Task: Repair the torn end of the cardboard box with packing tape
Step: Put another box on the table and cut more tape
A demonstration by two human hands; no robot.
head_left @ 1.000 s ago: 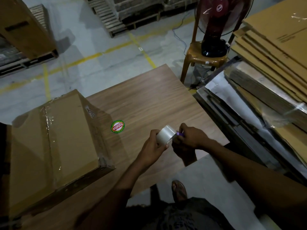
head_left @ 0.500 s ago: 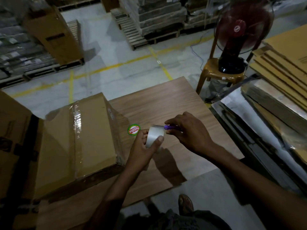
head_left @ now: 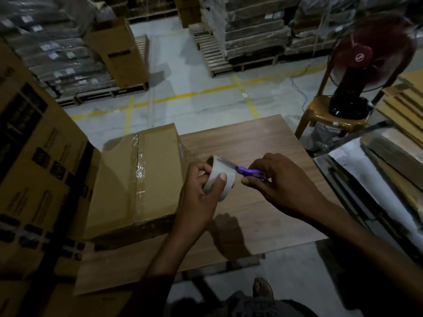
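Some progress: a clear tape strip (head_left: 139,170) already runs over the top of the cardboard box (head_left: 119,186). No fresh length is drawn off the roll, so the end repair looks mostly ahead.
Far left: tall printed cartons (head_left: 34,179) stand just beside the box and crowd that side.
Box: it lies on the left part of the bench (head_left: 263,138). Its near end faces the person in shadow, and I cannot make out the tear there.
Left hand (head_left: 196,197): it grips the tape roll (head_left: 219,179) above the bench, just right of the box, with the thumb pressed on the outer wrap.
Scissors (head_left: 248,171): purple-handled, their blades touch the roll's upper rim, probably to lift the tape's free end.
Right hand (head_left: 281,186): its fingers are curled round the scissor handles.
Left to do: free the tape, draw it over the torn end, cut it and press it down.
Right side: a fan (head_left: 366,58) on a chair (head_left: 320,115) and stacked flat cardboard (head_left: 402,106) stand well apart from the work.
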